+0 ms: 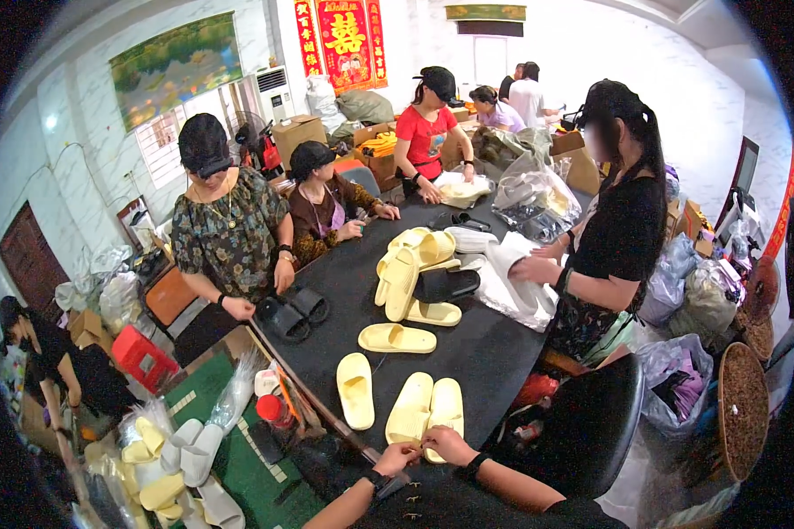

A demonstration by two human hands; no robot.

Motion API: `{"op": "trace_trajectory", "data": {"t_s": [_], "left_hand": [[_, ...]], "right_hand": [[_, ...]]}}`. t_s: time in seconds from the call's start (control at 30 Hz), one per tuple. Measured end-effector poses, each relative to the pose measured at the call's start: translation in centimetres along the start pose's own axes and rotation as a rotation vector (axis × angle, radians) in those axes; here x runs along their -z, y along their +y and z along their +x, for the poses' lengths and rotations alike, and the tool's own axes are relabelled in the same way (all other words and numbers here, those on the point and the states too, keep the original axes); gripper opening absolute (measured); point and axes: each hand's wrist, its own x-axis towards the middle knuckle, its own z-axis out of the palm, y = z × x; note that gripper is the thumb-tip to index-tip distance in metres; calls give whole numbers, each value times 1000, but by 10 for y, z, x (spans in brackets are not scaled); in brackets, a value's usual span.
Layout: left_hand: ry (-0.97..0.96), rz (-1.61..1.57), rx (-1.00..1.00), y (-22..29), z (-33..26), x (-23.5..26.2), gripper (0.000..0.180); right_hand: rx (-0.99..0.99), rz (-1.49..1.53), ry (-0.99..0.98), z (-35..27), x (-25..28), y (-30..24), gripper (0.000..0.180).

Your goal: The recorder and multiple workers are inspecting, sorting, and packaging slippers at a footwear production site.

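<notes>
A pair of pale yellow slide slippers lies side by side at the table's near edge: the left slipper and the right slipper. My left hand is closed in a pinch just below their near ends. Beside it my right hand, also pinched, overlaps the right slipper's near end. The fingertips of both hands nearly meet; whatever is between them is too small to make out. Another yellow slipper lies to the left, and one more yellow slipper lies crosswise farther off.
On the black table, a pile of yellow slippers holds a black slipper. At the left edge a co-worker touches black slippers; another at right handles white wrapping. A black chair stands at near right, bagged slippers at lower left.
</notes>
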Motion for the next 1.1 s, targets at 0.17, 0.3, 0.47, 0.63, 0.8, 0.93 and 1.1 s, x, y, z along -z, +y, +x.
{"op": "trace_trajectory", "data": {"t_s": [0.17,0.3,0.47,0.63,0.8,0.93,1.1], "left_hand": [[76,69,18,15,-7,-1,21],[195,146,52,29,-12,-1,22],[188,133,51,17,-7,3,23],[163,155,35,13,-5,3,25],[192,69,45,-6,1,5,24],[189,74,76,6,-1,2,23],[139,88,148,29,-9,-3,23]], "right_hand": [[-42,44,-25,0,8,-10,12],[-57,54,35,0,5,-1,13],[-148,-38,11,2,10,-6,13],[-139,-53,-9,6,3,2,14],[-48,-33,-59,8,0,4,17],[-61,-15,-89,6,2,5,17],[-53,-32,-89,4,2,8,17]]}}
